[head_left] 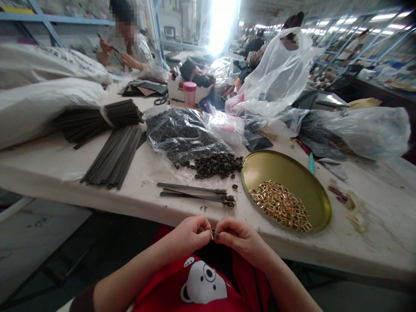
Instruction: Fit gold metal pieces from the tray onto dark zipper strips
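White table (pixel 65 160) stretches before you. Centre: clear bag (pixel 185 130), black loops (pixel 217 166) heaped at its near end. Right of it, a round gold tray (pixel 279 167) bears a heap of gold buckles (pixel 279 206); fanned dark strips (pixel 112 158) lie left. Your left hand (pixel 193 232) and right hand (pixel 240 234) meet at the near edge, fingertips pinched narrow on a small buckle (pixel 212 234) between them. Fingers partly hide it.

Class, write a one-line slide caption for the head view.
Left hand and right hand hold a small gold-coloured piece near a round tray of gold-coloured buckles.
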A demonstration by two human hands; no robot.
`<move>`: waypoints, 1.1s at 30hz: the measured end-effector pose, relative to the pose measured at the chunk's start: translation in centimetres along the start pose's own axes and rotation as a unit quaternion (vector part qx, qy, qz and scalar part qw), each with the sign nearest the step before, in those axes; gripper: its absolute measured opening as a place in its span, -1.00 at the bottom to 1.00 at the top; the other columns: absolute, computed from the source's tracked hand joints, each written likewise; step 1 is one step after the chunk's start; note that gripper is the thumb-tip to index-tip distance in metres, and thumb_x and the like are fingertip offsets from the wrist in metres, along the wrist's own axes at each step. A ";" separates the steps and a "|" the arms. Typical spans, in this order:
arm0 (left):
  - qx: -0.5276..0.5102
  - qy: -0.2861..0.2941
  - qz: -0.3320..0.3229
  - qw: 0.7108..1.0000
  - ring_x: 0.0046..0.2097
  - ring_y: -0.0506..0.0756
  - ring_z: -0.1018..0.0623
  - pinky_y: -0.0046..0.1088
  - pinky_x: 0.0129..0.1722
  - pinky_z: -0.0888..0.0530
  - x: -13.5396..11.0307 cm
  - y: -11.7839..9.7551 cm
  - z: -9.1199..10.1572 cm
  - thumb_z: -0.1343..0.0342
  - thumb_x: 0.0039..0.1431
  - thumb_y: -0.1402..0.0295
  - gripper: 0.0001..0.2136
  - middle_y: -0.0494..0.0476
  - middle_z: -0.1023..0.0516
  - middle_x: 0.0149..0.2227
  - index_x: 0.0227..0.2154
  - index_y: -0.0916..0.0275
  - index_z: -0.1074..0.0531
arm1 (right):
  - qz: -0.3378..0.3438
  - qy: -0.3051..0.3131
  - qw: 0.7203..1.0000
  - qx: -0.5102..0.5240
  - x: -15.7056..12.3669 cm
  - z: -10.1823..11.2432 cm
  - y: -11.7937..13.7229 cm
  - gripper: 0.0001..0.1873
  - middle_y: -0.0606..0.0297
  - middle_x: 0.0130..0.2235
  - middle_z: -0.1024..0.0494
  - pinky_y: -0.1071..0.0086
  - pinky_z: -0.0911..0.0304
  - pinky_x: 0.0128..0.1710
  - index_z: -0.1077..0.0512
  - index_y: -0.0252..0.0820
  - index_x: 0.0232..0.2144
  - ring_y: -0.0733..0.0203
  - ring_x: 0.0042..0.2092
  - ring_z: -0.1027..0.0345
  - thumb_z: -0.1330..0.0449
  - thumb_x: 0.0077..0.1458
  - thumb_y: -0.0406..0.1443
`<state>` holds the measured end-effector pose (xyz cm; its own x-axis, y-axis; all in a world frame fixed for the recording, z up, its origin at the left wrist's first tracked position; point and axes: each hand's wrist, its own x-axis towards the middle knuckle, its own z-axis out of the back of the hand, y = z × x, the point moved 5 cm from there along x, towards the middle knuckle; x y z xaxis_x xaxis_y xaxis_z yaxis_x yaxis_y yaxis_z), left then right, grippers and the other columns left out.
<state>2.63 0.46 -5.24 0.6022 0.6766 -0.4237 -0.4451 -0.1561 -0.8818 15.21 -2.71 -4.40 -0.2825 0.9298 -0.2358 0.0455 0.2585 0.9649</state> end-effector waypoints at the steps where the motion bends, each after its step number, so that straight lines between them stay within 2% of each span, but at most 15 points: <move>1: 0.022 -0.010 -0.009 1.000 -0.53 -0.05 -0.24 -0.57 -0.57 -0.14 -0.1 0.0 0.1 0.01 -0.04 0.33 -0.88 -0.09 -0.25 -0.59 -0.55 0.27 -0.26 | -0.008 0.004 1.000 -0.007 -0.1 0.0 -0.1 -0.90 0.39 -0.48 -0.40 0.47 -0.14 -0.39 -0.42 -0.20 -0.48 0.33 -0.41 -0.22 -0.22 -0.04 -0.27; 7: 0.101 -0.035 -0.022 0.994 -0.47 -0.01 -0.31 -0.56 -0.54 -0.15 -0.3 0.0 0.1 0.03 0.00 0.31 -0.86 -0.05 -0.33 -0.54 -0.52 0.27 -0.29 | -0.026 -0.006 0.996 -0.081 -0.4 0.2 -0.2 -0.87 0.40 -0.50 -0.35 0.48 -0.09 -0.46 -0.39 -0.21 -0.51 0.35 -0.45 -0.16 -0.20 -0.04 -0.26; 11: 0.121 -0.035 -0.017 0.992 -0.47 -0.01 -0.31 -0.55 -0.54 -0.15 0.0 0.0 0.0 0.05 0.02 0.32 -0.86 -0.05 -0.33 -0.54 -0.53 0.28 -0.29 | -0.016 -0.033 0.996 -0.084 -0.1 0.5 -0.5 -0.88 0.40 -0.50 -0.35 0.47 -0.12 -0.45 -0.35 -0.21 -0.53 0.34 -0.45 -0.18 -0.19 -0.04 -0.28; 14: 0.134 -0.035 -0.024 0.990 -0.47 -0.01 -0.31 -0.55 -0.53 -0.17 0.1 -0.3 0.1 0.07 0.01 0.37 -0.89 -0.05 -0.32 -0.54 -0.53 0.27 -0.28 | 0.015 -0.063 0.991 -0.120 0.1 0.8 -0.9 -0.90 0.38 -0.48 -0.35 0.45 -0.16 -0.41 -0.33 -0.21 -0.56 0.32 -0.41 -0.21 -0.18 -0.06 -0.35; 17: 0.133 -0.019 -0.027 0.991 -0.42 0.01 -0.35 -0.54 -0.48 -0.21 0.1 -0.8 0.0 0.09 0.01 0.39 -0.90 -0.02 -0.38 -0.49 -0.48 0.27 -0.30 | 0.005 -0.093 0.990 -0.107 0.3 0.9 -1.7 -0.95 0.38 -0.46 -0.37 0.44 -0.19 -0.41 -0.34 -0.19 -0.48 0.30 -0.41 -0.24 -0.17 -0.07 -0.36; 20: 0.118 -0.001 -0.022 0.993 -0.35 0.05 -0.39 -0.52 -0.41 -0.27 -0.1 -1.3 -0.1 0.08 0.01 0.41 -0.88 0.03 -0.43 -0.41 -0.39 0.28 -0.32 | 0.002 -0.136 0.987 -0.089 0.4 1.1 -2.4 -0.88 0.39 -0.46 -0.37 0.45 -0.20 -0.43 -0.32 -0.17 -0.43 0.30 -0.42 -0.25 -0.19 -0.11 -0.37; 24: 0.097 -0.011 -0.028 0.995 -0.29 0.07 -0.40 -0.48 -0.32 -0.30 0.0 -1.4 0.0 0.09 0.04 0.40 -0.85 0.08 -0.43 -0.35 -0.34 0.30 -0.31 | 0.021 -0.203 0.971 -0.122 0.4 1.6 -2.7 -0.85 0.43 -0.50 -0.34 0.46 -0.20 -0.48 -0.29 -0.17 -0.47 0.31 -0.47 -0.24 -0.22 -0.13 -0.36; 26: 0.089 -0.014 -0.039 0.995 -0.28 0.07 -0.40 -0.46 -0.31 -0.30 0.1 -1.2 -0.1 0.10 0.06 0.40 -0.85 0.07 -0.42 -0.34 -0.32 0.30 -0.31 | 0.050 -0.233 0.960 -0.149 0.3 1.8 -2.4 -0.84 0.43 -0.52 -0.34 0.46 -0.21 -0.50 -0.29 -0.16 -0.48 0.31 -0.49 -0.24 -0.24 -0.12 -0.33; 29: 0.077 -0.016 -0.051 0.996 -0.30 0.05 -0.38 -0.48 -0.33 -0.29 0.3 -0.9 -0.3 0.10 0.07 0.39 -0.87 0.04 -0.40 -0.37 -0.35 0.29 -0.30 | 0.149 -0.259 0.926 -0.232 -0.4 1.1 -1.2 -0.92 0.37 -0.48 -0.38 0.43 -0.27 -0.45 -0.34 -0.16 -0.48 0.28 -0.44 -0.30 -0.21 -0.03 -0.32; 30: 0.072 -0.017 -0.050 0.996 -0.31 0.05 -0.37 -0.50 -0.35 -0.29 0.4 -0.8 -0.4 0.10 0.07 0.39 -0.88 0.02 -0.39 -0.38 -0.36 0.29 -0.30 | 0.189 -0.259 0.909 -0.268 -0.7 0.7 -0.6 -0.97 0.33 -0.45 -0.40 0.42 -0.28 -0.42 -0.37 -0.16 -0.46 0.27 -0.41 -0.33 -0.17 0.01 -0.34; 33: 0.055 -0.025 -0.033 0.998 -0.30 0.05 -0.38 -0.51 -0.35 -0.30 0.2 -0.6 -0.3 0.08 0.05 0.39 -0.90 0.02 -0.39 -0.38 -0.37 0.28 -0.29 | 0.271 -0.231 0.865 -0.353 -1.5 -1.0 0.4 -0.86 0.23 -0.35 -0.46 0.39 -0.34 -0.34 -0.43 -0.14 -0.33 0.24 -0.33 -0.38 -0.08 0.09 -0.40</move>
<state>3.20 0.47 -4.85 0.6006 0.7181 -0.3516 -0.4761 -0.0320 -0.8788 14.68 -4.25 -3.50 0.0176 0.9118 0.4103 -0.5921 -0.3212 0.7391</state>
